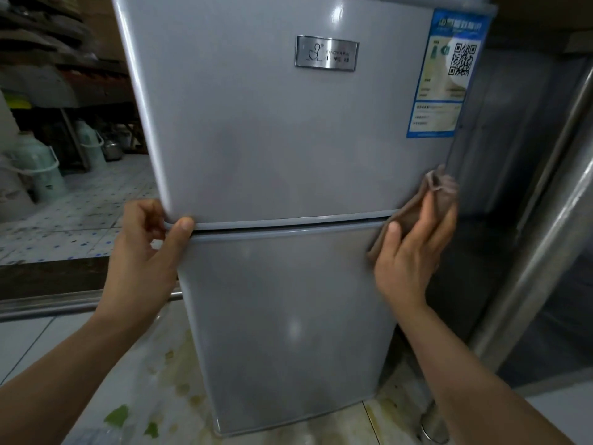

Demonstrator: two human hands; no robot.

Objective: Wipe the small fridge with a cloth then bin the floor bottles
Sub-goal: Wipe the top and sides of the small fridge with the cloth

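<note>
- While your left hand (144,248) grips the lower left corner of the small fridge's (288,155) upper door, thumb over the seam, your right hand (414,248) presses a brown cloth (430,200) against the right edge, right at that same seam.
- Right grip is holding the cloth, fingers curled over it.
- Blue label (446,75) sits top right, metal badge (326,53) up centre.
- Floor (154,364) under the fridge looks stained.

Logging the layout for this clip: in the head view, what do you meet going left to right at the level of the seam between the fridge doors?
Left hand gripping the upper door's corner → bare fridge front → brown cloth → right hand → steel cabinet.
</note>
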